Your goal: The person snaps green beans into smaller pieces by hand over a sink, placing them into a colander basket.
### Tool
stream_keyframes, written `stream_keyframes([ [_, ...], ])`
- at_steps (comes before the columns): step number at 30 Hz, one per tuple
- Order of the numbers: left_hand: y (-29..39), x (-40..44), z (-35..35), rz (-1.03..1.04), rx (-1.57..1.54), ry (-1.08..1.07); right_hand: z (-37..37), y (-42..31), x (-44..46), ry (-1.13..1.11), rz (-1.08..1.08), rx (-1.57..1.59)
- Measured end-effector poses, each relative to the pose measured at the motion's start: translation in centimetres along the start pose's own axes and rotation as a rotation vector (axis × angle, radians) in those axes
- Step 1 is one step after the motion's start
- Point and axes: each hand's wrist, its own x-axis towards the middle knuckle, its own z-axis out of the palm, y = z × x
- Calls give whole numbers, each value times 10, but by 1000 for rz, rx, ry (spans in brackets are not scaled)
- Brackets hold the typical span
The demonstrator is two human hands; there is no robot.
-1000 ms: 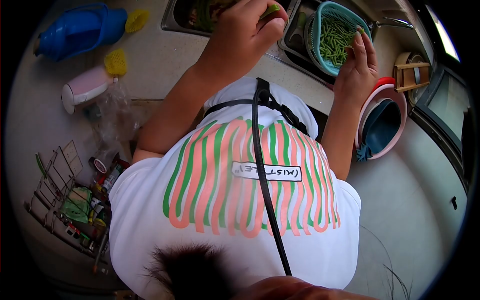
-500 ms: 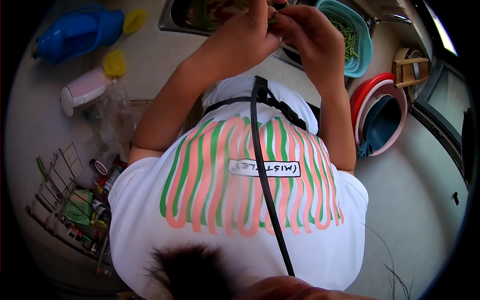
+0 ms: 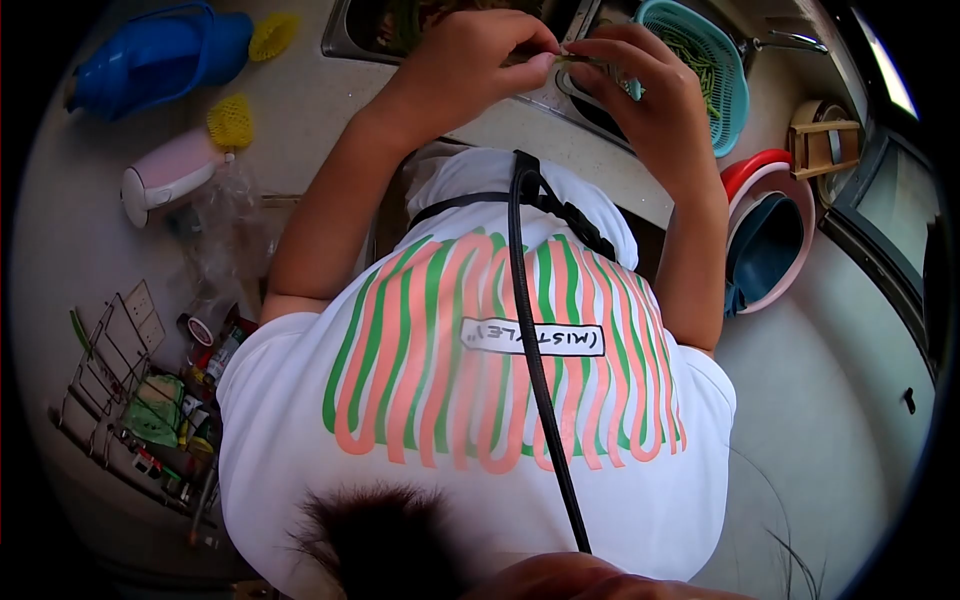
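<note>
My left hand (image 3: 478, 62) is closed, thumb and forefinger pinching one end of a thin green bean (image 3: 564, 55). Fingertips of my right hand (image 3: 648, 95) grip the same bean close beside them, and most of it is hidden by the fingers. Both hands are over the front edge of the sink (image 3: 345, 42). Behind my right hand, a turquoise plastic basket (image 3: 735, 95) holds several green beans (image 3: 700, 70). Greenish scraps in the sink are partly covered by my left hand.
A blue thermos jug (image 3: 165, 62), a yellow scrubber (image 3: 230, 122) and a pink-and-white appliance (image 3: 172, 175) are at left. Red and pink basins (image 3: 785, 275) stand at right, below a faucet (image 3: 795, 42). A wire rack (image 3: 100, 375) with bottles is lower left.
Both hands have moved down, nearer my body, and my right hand has shifted slightly right. The fingertips still meet around a thin green piece.
</note>
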Motion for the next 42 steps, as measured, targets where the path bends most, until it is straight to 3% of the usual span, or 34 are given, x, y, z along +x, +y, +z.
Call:
stream_keyframes([
  [4, 2, 2, 6, 121, 149, 82, -2, 0, 5, 33, -198, -291],
  [7, 8, 1, 16, -36, 37, 274, 15, 1, 7, 276, -206, -317],
  [9, 22, 10, 16, -290, -413, 336, 33, -1, 5, 425, -190, -292],
  [10, 26, 13, 15, -418, -639, 360, 40, -2, 2, 454, -159, -226],
  [14, 19, 16, 13, -273, -791, 507, 53, -7, -10, 457, 116, 370],
  [18, 27, 5, 2, -392, -753, 351, 46, -7, -15, 472, 128, 463],
  [21, 6, -3, 13, -145, -642, 281, 39, 4, -13, 459, -59, 209],
  [27, 20, -7, 6, -202, -488, 222, 30, 8, -9, 430, -198, 45],
  [31, 13, -8, 7, -212, -624, 203, 34, 4, -12, 416, -70, 315],
  [36, 8, -5, 21, -371, -875, 126, 41, -3, -16, 506, 127, 757],
  [39, 5, -6, 27, -450, -935, 129, 22, 7, -18, 590, 105, 1065],
  [41, 4, -5, 28, -453, -974, 143, 2, 30, -25, 718, 136, 959],
  [42, 4, -5, 25, -437, -999, 147, -6, 20, -25, 808, 270, 680],
])
